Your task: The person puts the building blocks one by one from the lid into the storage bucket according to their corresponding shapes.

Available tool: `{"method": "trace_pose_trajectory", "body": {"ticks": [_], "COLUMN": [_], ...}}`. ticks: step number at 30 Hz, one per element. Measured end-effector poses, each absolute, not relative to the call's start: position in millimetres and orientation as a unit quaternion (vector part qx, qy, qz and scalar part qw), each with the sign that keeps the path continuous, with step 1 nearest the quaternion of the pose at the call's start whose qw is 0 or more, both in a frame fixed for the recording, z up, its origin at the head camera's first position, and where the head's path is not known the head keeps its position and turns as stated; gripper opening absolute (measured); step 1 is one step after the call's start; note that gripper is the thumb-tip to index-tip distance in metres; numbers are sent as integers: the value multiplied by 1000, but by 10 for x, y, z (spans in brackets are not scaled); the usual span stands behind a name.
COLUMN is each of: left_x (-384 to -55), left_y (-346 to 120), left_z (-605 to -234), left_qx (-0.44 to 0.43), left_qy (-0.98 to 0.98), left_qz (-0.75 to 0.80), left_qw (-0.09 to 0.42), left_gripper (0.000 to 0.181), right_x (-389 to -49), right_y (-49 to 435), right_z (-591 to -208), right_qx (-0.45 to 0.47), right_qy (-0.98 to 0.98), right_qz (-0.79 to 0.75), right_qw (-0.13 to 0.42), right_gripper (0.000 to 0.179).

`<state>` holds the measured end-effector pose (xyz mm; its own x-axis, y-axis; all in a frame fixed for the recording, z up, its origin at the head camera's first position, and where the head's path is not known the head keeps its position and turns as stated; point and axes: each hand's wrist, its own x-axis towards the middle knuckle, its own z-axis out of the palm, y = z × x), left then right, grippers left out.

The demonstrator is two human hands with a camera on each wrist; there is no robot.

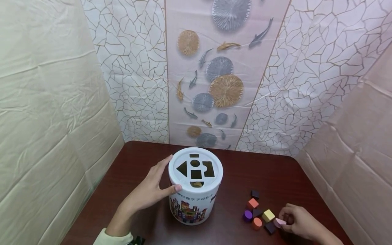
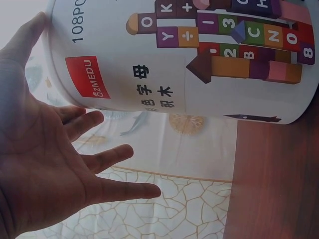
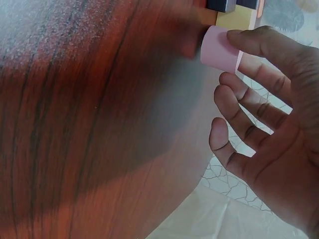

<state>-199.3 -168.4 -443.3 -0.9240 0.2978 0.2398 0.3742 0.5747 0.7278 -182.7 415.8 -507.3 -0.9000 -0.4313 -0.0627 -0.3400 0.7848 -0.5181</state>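
A white bucket [image 1: 191,204] with a printed block picture stands upright on the table, its white lid [image 1: 183,153] pierced by shaped holes. My left hand [image 1: 150,187] touches the left side of the lid's rim with thumb and forefinger; in the left wrist view the other fingers of that hand [image 2: 55,159] spread out straight. At the right, my right hand [image 1: 298,219] pinches a pink block [image 1: 279,223] between thumb and forefinger. In the right wrist view the pink block [image 3: 219,49] shows a curved side, and the remaining fingers curl loosely below it.
Left of the right hand lie a yellow block [image 1: 268,215], an orange cube [image 1: 252,203], an orange round block [image 1: 257,223], a purple cylinder [image 1: 247,215] and several dark blocks [image 1: 270,228]. The brown table [image 1: 147,153] meets a patterned cloth [image 1: 214,119] behind.
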Motion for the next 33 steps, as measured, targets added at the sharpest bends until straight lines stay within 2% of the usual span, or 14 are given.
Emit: {"method": "trace_pose_trajectory", "body": {"ticks": [7,16,27,33], "left_x": [-2003,-1990,-1983,-1976], "left_y": [-1680,-1681,-1676,-1677], "left_z": [-4431,-4430,-4418,-4427], "left_qx": [-194,-189,-185,-188], "left_qy": [-885,-886,-886,-885], "left_qz": [-419,-421,-424,-423], "left_qw": [48,43,41,42], "left_gripper": [110,111,111,111], "right_x": [-1810,-1788,-1806,-1798], "right_y": [4095,4008,3835,3678], "right_z": [-4942,-4799,-4636,-4484], "right_qx": [-214,-216,-283,-285], "right_qy": [949,951,931,927], "right_qz": [-231,-222,-191,-190], "right_qw": [29,6,-129,-152], "right_gripper": [25,28,46,50]}}
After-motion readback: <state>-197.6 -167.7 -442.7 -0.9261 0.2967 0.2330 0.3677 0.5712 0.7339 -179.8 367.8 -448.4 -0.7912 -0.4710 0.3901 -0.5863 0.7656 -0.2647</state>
